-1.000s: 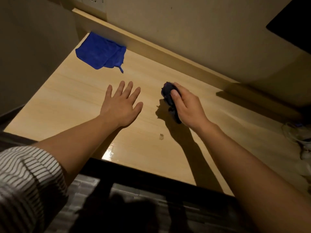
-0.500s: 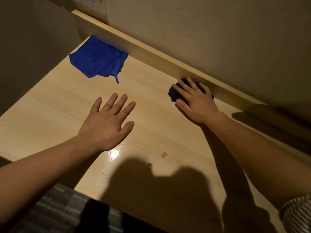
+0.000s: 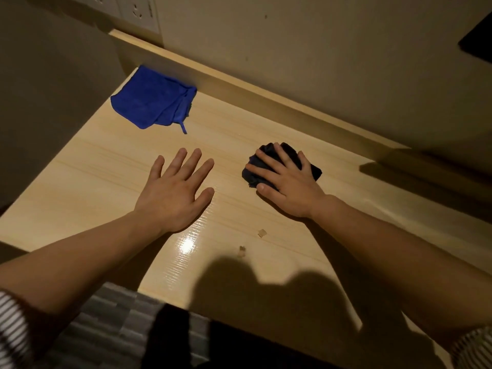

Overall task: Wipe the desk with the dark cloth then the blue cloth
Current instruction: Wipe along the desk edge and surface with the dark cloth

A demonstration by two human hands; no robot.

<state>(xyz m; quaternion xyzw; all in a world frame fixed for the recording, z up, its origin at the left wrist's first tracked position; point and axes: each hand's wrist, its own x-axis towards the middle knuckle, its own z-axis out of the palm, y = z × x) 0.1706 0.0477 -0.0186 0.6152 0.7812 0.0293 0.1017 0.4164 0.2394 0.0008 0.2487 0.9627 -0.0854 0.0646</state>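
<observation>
The light wooden desk fills the view. My right hand presses flat on the bunched dark cloth in the middle of the desk, fingers spread over it. My left hand rests palm down on the bare wood to the left of it, fingers apart and holding nothing. The blue cloth lies crumpled at the far left corner, against the raised back ledge, apart from both hands.
A raised wooden ledge runs along the back under the wall. Two small crumbs lie on the desk near my right wrist. Wall sockets sit at the top left. The desk's front edge is close to my body.
My right hand has slid the dark cloth back from the rear ledge toward me. My left hand has stayed flat on the desk.
</observation>
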